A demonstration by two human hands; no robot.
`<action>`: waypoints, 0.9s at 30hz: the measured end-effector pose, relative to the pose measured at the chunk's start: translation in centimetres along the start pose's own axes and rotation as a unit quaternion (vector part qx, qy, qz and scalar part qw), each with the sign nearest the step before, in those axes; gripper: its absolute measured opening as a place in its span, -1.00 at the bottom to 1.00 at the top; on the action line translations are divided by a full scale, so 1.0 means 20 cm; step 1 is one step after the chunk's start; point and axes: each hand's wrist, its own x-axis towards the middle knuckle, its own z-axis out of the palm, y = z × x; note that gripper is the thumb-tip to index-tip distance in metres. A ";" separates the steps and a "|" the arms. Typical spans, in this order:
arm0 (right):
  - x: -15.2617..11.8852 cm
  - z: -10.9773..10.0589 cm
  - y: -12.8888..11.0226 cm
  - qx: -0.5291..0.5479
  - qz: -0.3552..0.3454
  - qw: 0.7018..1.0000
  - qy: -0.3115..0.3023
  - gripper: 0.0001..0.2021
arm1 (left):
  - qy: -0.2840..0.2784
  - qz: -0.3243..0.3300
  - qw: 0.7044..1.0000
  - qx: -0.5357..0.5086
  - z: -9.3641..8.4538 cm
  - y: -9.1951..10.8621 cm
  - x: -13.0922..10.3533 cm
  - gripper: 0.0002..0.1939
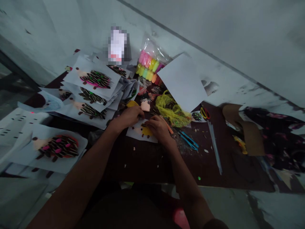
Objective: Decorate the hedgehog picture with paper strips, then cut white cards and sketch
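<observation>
A small white paper (133,137) lies on the dark table, bearing a hedgehog with a peach face and a yellow clay body (145,130). My left hand (131,116) is at the paper's upper left edge, fingers curled together; what they pinch, if anything, is hidden. Bent over the yellow body, the fingers of my right hand (157,127) are closed with their tips out of sight. An orange stick-like tool (169,128) lies beside the right hand. Just beyond the left hand are a yellow piece (132,104) and a lump of peach clay (145,105).
Stacked hedgehog pictures (95,79) cover the left side. Behind are a bag of coloured clay (150,65) and a white sheet (182,82). A yellow plastic bag (172,111), blue cutter (188,140), scissors (205,113) and clear sticks (214,148) lie to the right.
</observation>
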 end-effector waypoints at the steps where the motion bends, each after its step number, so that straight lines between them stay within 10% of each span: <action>1: 0.00 0.00 0.00 0.001 -0.001 1.000 0.001 -0.81 | 0.001 0.002 1.000 -0.001 0.00 0.00 0.00 -0.67; 27: 0.10 -0.06 0.11 -0.117 0.091 0.989 0.022 -0.77 | 0.007 -0.002 1.000 -0.007 0.01 -0.02 0.01 -0.69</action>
